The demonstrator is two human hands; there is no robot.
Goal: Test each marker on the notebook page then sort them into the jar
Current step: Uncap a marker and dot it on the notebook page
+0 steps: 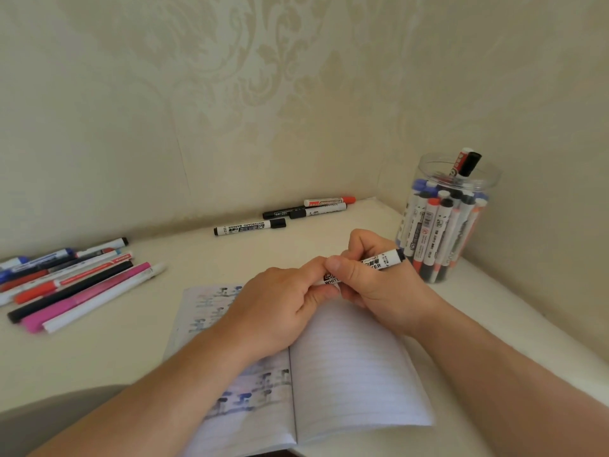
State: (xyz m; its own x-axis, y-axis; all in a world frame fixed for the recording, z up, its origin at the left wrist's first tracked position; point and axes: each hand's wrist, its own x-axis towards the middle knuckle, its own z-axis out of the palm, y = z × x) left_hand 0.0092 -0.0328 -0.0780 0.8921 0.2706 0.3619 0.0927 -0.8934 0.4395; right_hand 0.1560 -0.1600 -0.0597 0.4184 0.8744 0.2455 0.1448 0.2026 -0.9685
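Observation:
A white whiteboard marker (384, 260) with a black end is held above the open notebook (349, 364). My right hand (375, 282) grips its barrel. My left hand (280, 305) grips the marker's left end, which its fingers hide. The notebook's left page carries several ink marks; the right page is blank lined paper. A clear plastic jar (441, 222) at the right, by the wall corner, holds several markers upright.
A pile of markers and pens (66, 282) lies at the left of the table. Several more markers (290, 214) lie along the back wall. The walls close in behind and on the right.

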